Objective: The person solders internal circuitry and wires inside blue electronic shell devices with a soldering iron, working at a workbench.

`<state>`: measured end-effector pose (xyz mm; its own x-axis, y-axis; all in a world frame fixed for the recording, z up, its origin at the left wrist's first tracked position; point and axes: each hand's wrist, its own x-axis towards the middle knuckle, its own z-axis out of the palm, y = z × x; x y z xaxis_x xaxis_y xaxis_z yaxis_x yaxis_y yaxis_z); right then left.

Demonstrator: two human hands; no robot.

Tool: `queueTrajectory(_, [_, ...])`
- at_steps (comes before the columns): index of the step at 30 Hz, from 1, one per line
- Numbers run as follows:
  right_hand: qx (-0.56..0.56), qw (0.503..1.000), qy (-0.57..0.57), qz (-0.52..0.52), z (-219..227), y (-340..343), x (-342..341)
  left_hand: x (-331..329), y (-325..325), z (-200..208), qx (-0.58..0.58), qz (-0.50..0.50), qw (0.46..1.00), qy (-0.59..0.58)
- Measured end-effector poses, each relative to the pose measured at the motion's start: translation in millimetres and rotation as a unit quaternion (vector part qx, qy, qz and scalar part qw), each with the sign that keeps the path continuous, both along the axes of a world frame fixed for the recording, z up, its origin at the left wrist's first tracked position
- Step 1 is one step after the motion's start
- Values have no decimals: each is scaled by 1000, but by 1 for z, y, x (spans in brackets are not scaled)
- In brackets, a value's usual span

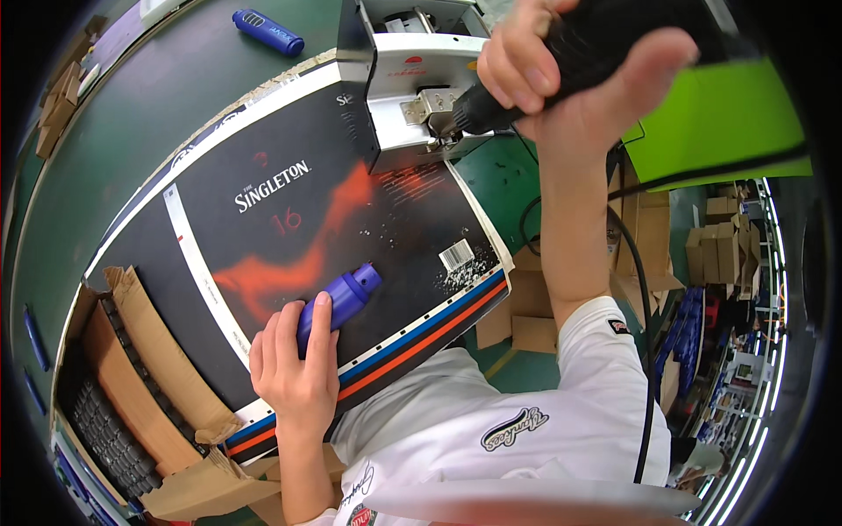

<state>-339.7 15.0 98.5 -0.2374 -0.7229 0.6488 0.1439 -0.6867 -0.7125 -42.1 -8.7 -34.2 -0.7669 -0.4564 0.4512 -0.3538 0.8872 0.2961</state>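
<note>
My left hand (296, 373) is closed round a short purple-blue cylinder (349, 296), with its narrower capped end pointing away to the upper right. The cylinder is over a printed black sheet (289, 202) with red smoke-like patterns and a striped border. My right hand (583, 123) is raised and holds a black corded power tool (605, 44); its exact kind is unclear. The tool's ribbed tip (478, 110) is right beside a small metal bracket (430, 107) on the front of a white-and-grey machine (386, 114).
Another blue cylinder (267, 31) lies on the green table (175, 61) at the far side. At the left, an open cardboard box (167, 368) contains rows of dark parts. A bright green panel (719, 123) is at the right, with the black cable (649, 351) hanging below it.
</note>
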Motion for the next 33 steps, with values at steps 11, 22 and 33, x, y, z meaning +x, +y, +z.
queueTrajectory(11, [22,992,-108,64,-21,60,22,-1,-4,-3,-12,-9,999,31])
queueTrajectory(22, [49,991,67,109,-28,45,75,4,-8,-12,-20,-9,999,39])
queueTrajectory(33, [-25,979,-152,134,-58,49,72,8,-9,12,117,-10,988,103])
